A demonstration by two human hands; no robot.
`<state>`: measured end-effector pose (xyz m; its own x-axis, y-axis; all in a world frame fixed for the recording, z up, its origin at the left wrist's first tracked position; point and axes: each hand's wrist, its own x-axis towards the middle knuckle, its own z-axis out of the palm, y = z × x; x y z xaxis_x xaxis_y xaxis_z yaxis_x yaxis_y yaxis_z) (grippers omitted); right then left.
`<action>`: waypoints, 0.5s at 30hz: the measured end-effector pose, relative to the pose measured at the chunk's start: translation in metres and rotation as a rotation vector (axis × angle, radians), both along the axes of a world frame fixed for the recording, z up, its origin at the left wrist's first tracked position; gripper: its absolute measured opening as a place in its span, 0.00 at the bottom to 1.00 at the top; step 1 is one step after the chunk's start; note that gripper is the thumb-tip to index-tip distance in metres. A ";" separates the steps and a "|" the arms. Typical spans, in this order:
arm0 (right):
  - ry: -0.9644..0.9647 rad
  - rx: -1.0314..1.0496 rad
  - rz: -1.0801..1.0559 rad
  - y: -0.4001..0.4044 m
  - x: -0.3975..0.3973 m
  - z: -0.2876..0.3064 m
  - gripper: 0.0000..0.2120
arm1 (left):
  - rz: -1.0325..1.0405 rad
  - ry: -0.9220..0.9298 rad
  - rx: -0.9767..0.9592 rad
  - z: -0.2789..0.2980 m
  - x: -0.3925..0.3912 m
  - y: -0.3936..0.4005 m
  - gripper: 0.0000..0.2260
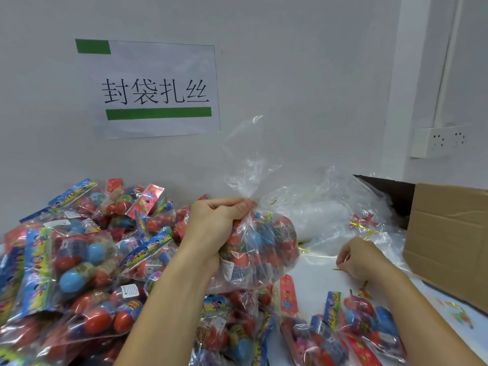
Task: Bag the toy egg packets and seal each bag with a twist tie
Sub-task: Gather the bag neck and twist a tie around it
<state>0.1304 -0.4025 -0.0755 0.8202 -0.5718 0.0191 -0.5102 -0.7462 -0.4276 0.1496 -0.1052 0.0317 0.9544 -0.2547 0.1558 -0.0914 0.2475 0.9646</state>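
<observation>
Above the table, my left hand grips the filled bag by its gathered neck. My right hand pinches a gold twist tie.

A clear bag stuffed with red and blue toy egg packets stands upright, its neck gathered. Loose packets pile left of the bag; gold twist ties lie scattered to its right.

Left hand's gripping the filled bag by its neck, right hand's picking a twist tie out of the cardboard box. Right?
Not quite. In the head view the right hand pinches a twist tie on the white table, beside the cardboard box, not in it. The left hand does grip the filled bag by its neck.
</observation>
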 end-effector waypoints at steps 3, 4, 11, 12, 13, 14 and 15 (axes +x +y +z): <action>0.031 -0.007 0.020 -0.001 -0.001 0.004 0.07 | 0.001 0.005 -0.009 -0.001 0.001 -0.001 0.01; 0.043 -0.004 0.030 -0.002 -0.002 0.006 0.08 | 0.001 0.005 -0.013 -0.001 0.001 -0.001 0.01; 0.086 0.013 0.047 -0.003 -0.002 0.008 0.10 | -0.006 0.008 -0.012 -0.001 0.002 0.000 0.02; 0.088 0.015 0.054 -0.001 -0.001 0.007 0.10 | -0.009 0.009 -0.013 -0.001 0.002 0.000 0.02; 0.094 0.008 0.066 0.000 -0.001 0.008 0.10 | -0.011 0.010 -0.015 -0.001 0.002 0.000 0.02; 0.099 -0.008 0.083 0.001 0.000 0.009 0.10 | -0.011 0.011 -0.017 -0.001 0.001 0.000 0.02; 0.094 -0.024 0.099 0.002 0.000 0.011 0.09 | -0.010 0.012 -0.016 -0.001 0.001 0.000 0.02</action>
